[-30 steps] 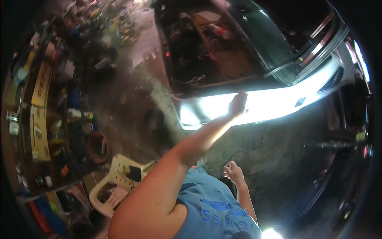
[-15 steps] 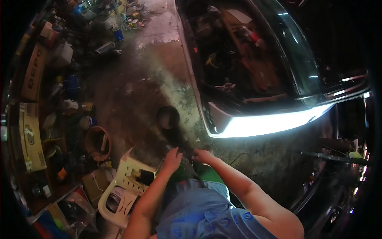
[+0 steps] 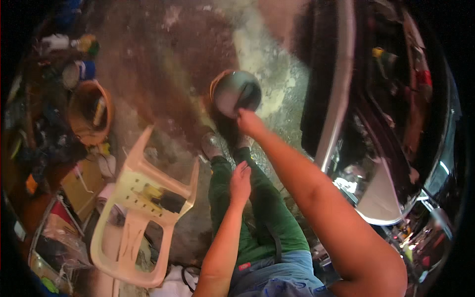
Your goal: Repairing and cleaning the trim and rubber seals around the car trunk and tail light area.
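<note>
A round bucket stands on the floor just ahead of my feet, its inside pale grey with a dark patch. My right hand reaches down to its near rim with fingers curled in. Whether they grip the rim or something small there is hidden. My left hand hangs in front of my green trousers, fingers loosely extended and holding nothing I can see. Left of my legs is a cream plastic chair with a dark item and a yellow one on it.
A brown tub and a blue-and-white can stand at the left among clutter. Cardboard boxes sit behind the chair. On the right, a vehicle's open panel edge runs close beside my right arm. The concrete floor looks stained.
The view has tilted down toward my feet. My right hand has gone forward and down to the bucket. My left hand is lower against my trousers, apart from the right.
</note>
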Tool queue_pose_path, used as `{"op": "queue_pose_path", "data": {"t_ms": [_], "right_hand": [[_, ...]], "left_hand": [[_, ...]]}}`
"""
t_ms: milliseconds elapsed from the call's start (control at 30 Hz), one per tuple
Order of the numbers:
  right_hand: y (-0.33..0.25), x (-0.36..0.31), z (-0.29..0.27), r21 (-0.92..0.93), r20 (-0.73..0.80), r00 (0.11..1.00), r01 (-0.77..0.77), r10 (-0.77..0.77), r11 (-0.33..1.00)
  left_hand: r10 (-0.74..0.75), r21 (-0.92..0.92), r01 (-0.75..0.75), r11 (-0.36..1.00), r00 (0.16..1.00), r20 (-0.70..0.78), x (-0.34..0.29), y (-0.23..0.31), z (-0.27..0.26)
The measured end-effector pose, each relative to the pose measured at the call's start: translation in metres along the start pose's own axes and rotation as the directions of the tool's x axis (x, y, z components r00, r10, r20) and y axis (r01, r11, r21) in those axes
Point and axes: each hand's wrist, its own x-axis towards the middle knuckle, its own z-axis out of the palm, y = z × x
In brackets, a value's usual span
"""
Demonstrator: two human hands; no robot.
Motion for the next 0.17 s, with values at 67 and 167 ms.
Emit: {"op": "queue_pose_path", "data": {"t_ms": [67,167], "right_hand": [[0.015,0.053,0.03,0.011,-0.023,0.998,0.054,-0.054,0.998],[0.039,0.129,0.067,-0.127,-0.036,0.999,0.007,-0.011,0.992]], "left_hand": [[-0.074,-0.098,0.076,0.992,0.997,0.029,0.022,-0.036,0.013],[-0.047,-0.111,0.053,0.992,0.998,0.05,0.05,-0.081,0.024]]}}
